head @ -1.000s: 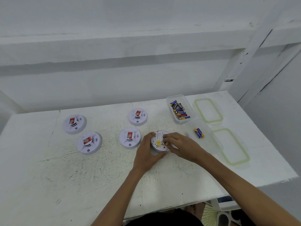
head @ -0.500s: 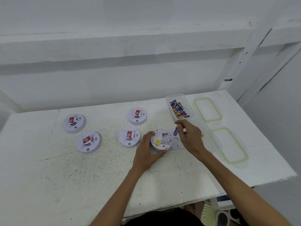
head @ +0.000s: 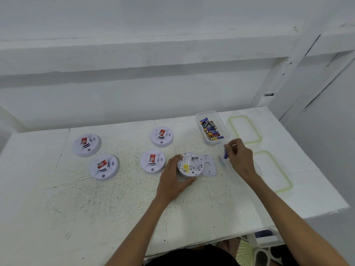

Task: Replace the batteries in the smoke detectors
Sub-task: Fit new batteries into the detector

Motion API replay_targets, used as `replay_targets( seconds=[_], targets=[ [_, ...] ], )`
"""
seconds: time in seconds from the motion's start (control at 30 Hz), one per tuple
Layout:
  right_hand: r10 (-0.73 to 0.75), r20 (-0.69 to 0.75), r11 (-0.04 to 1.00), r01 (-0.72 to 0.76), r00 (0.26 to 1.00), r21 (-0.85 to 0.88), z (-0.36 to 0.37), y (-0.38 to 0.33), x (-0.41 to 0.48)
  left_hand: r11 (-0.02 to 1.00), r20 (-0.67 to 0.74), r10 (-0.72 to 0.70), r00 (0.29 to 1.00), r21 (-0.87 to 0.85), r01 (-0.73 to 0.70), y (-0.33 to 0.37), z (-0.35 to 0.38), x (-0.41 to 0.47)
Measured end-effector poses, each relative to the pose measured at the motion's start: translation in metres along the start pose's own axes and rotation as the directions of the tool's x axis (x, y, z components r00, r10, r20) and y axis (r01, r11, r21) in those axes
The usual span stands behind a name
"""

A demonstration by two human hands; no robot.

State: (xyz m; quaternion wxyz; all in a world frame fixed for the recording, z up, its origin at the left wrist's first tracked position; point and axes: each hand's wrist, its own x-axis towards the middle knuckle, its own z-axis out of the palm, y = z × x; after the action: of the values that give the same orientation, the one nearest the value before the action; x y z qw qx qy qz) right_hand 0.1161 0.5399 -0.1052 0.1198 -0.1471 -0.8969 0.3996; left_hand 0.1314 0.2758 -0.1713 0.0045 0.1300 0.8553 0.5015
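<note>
An upturned white smoke detector lies back-up on the table with its battery bay uncovered. My left hand grips its left and near rim. Its loose cover lies flat just to the right. My right hand is further right, above a second clear container, and pinches a blue battery in its fingertips. A clear tub of several batteries stands behind that hand.
Several white detectors with red labels sit face-up. Two green-rimmed lids lie at the right. The white table ends at a front edge near me and a right edge.
The detector's cover has come off and now lies beside it. My right hand has lifted a blue battery out and carried it to the right, over the nearer container. My left hand has stayed put.
</note>
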Motion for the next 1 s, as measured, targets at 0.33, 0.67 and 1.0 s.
replay_targets(
  seconds=[0.33,0.67,1.0],
  targets=[
    [-0.099,0.075,0.944,0.117,0.992,-0.309,0.004,0.013,-0.003,1.000,0.004,-0.003,1.000,0.004,0.003,-0.001,0.000,0.000],
    [-0.088,0.098,0.923,0.118,0.991,-0.366,0.003,0.015,0.002,1.000,0.008,0.003,1.000,-0.001,-0.003,-0.001,0.000,0.000],
    [-0.224,-0.071,0.948,0.200,0.972,-0.247,0.005,-0.011,0.030,1.000,-0.002,0.012,1.000,-0.007,-0.012,-0.003,0.002,0.000]
  ],
)
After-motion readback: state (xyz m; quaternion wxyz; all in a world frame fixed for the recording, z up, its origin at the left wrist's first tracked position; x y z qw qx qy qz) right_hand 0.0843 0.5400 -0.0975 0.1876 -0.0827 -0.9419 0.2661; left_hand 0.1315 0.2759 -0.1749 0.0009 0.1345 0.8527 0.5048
